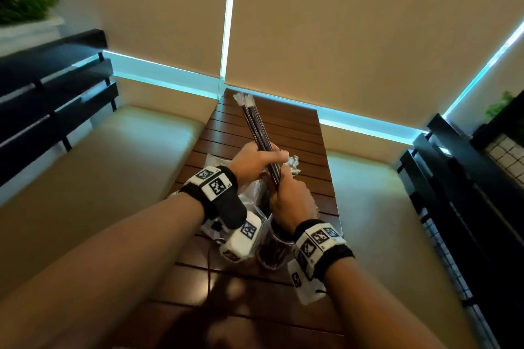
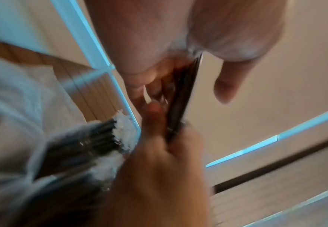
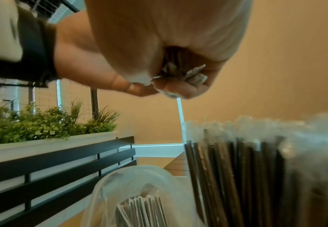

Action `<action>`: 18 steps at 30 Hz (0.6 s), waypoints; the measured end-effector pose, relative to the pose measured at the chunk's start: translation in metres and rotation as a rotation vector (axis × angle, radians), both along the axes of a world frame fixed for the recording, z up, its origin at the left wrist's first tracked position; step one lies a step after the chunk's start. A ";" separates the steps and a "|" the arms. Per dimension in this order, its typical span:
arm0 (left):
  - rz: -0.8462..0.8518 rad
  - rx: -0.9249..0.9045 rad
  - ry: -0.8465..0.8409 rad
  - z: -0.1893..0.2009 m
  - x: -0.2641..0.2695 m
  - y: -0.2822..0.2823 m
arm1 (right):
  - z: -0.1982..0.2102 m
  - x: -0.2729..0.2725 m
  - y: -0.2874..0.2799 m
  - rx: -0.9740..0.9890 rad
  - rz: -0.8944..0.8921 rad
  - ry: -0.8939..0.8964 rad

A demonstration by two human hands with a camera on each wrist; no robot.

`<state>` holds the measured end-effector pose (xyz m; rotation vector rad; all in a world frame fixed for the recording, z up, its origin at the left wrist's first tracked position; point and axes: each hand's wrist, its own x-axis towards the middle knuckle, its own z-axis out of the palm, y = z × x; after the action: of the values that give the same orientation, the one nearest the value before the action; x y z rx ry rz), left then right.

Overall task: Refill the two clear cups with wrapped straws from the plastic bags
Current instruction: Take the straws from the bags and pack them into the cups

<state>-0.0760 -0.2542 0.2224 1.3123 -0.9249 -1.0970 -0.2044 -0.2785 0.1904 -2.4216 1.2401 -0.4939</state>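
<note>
**Op A:** Starting at the left. Dark slatted bench back point(image 1: 54, 87) and a cream seat cushion point(image 1: 93, 167) run along the table's left side. The wooden table point(image 1: 300, 133) is narrow; its left edge is close under my left wrist. My left hand point(image 1: 256, 163) is raised over mid-table, fingers curled round a bundle of wrapped straws point(image 1: 256, 124).

**Op B:** How does the bundle lie?

**Op A:** It slants up and away, white wrapper tips toward the far table edge by the wall. Open air round the upper half; nothing touches it there. The lower end goes into my right hand point(image 1: 290, 201), whose fingers are closed round it just below the left; the two hands touch.

**Op B:** And under the hands?

**Op A:** A plastic bag point(image 1: 252, 192) lies crumpled on the table below them; the right wrist view shows wrapped straws inside it. A clear cup point(image 1: 272, 249) with dark straws stands just nearer me, beside my right wrist. I can't find a second cup.

**Op B:** Right side?

**Op A:** Bare slats run to the table's right edge, then another cushion point(image 1: 365, 187) and dark slats point(image 1: 459, 207).
</note>
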 end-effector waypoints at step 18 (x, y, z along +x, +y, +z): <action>0.147 -0.181 -0.800 0.012 -0.007 0.006 | 0.106 0.016 -0.015 -0.312 0.180 -0.446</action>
<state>-0.0827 -0.2481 0.2347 1.6592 -1.4359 -0.3343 -0.1889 -0.2930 0.2959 -2.4424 0.7947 -1.1678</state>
